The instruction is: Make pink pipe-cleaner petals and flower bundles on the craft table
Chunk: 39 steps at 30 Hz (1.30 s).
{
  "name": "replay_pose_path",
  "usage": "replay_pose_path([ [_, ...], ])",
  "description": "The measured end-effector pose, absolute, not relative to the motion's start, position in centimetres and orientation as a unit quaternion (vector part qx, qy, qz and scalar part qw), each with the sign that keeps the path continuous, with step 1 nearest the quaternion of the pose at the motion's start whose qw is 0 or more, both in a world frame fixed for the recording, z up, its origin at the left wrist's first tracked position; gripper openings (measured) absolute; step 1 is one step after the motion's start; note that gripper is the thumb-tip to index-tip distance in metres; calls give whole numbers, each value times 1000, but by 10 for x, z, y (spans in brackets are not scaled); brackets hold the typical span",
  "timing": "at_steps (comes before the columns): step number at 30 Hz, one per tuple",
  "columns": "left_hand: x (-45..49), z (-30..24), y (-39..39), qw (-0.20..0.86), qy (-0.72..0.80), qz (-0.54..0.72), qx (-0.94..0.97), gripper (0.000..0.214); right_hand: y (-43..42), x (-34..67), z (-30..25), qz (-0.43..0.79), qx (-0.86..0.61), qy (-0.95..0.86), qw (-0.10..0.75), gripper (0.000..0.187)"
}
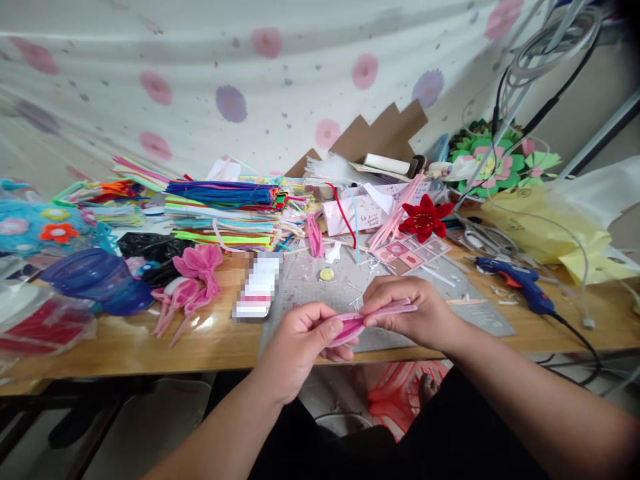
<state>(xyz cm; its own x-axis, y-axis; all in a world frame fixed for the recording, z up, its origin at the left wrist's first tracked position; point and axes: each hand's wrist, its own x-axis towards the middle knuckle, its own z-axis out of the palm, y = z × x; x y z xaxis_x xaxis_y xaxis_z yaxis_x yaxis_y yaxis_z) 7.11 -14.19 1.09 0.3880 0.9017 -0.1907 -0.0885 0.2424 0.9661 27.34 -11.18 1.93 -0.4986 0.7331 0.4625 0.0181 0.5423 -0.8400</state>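
Both hands meet over the front edge of the wooden table (150, 347), above a grey cutting mat (480, 317). My left hand (300, 340) is closed, pinching a folded pink pipe-cleaner petal (350, 327). My right hand (410, 307) is closed on the same pink piece, whose straight pink stems (400, 308) stick out to the right past the fingers.
Finished pink petals (193, 280) lie at left beside a blue plastic bowl (95, 277). A stack of coloured pipe cleaners (225, 207) fills the back. A red flower (425, 217), a blue glue gun (520, 283) with cord and yellow bags (550, 227) sit at right.
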Motion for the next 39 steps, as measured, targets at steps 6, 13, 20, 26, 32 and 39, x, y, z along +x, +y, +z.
replay_pose_path([
  [6, 76, 11, -145, 658, 399, 438, 464, 17, -116, 266, 13, 472, -295, -704, 440, 10],
  [13, 80, 15, -148, 674, 374, 472, 426, 18, -118, 256, 15, 573, -291, -623, 446, 12],
  [20, 84, 14, -149, 701, 357, 479, 391, 17, -119, 251, 15, 585, -294, -589, 473, 12],
  [26, 72, 18, -139, 715, 370, 375, 459, 21, -114, 257, 18, 565, -296, -606, 475, 11],
  [32, 70, 24, -134, 702, 379, 318, 512, 26, -112, 261, 17, 573, -267, -636, 442, 10],
  [39, 75, 27, -135, 755, 346, 301, 469, 27, -114, 260, 16, 579, -253, -638, 439, 10],
])
